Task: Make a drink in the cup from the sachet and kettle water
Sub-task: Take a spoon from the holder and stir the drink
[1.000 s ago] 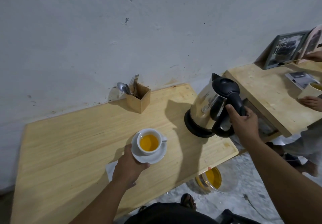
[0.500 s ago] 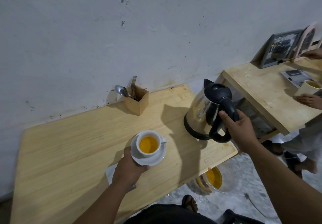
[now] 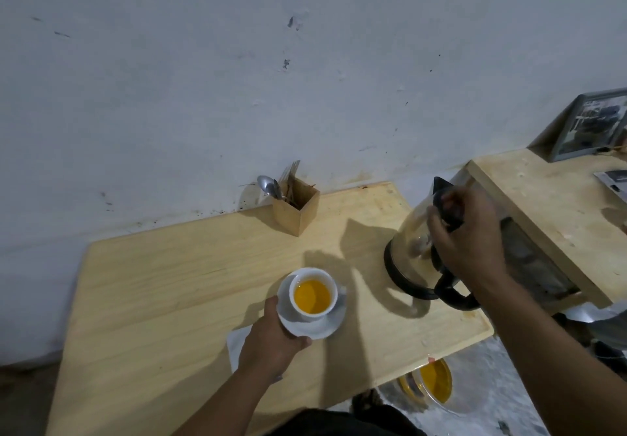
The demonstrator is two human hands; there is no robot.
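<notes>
A white cup point(image 3: 312, 295) of orange-yellow liquid stands on a white saucer point(image 3: 327, 332) near the middle of the wooden table point(image 3: 163, 283). My left hand point(image 3: 271, 344) grips the saucer's near-left rim, thumb on top. A white paper or sachet point(image 3: 234, 344) lies under that hand, mostly hidden. To the right, the steel kettle point(image 3: 407, 252) with its black base and handle stands upright on the table. My right hand point(image 3: 470, 242) is curled over its black lid, and the handle shows free below my wrist.
A wooden box of spoons and forks point(image 3: 297, 210) stands by the wall at the back. A second wooden table point(image 3: 543, 205) adjoins on the right, with a framed picture point(image 3: 590, 127) on it. A clear container of yellow liquid point(image 3: 436, 381) sits on the floor below the table edge.
The kettle came down from a tilted, lifted pose to stand on the table. My right hand left the handle and now covers the lid. My left hand stays on the saucer.
</notes>
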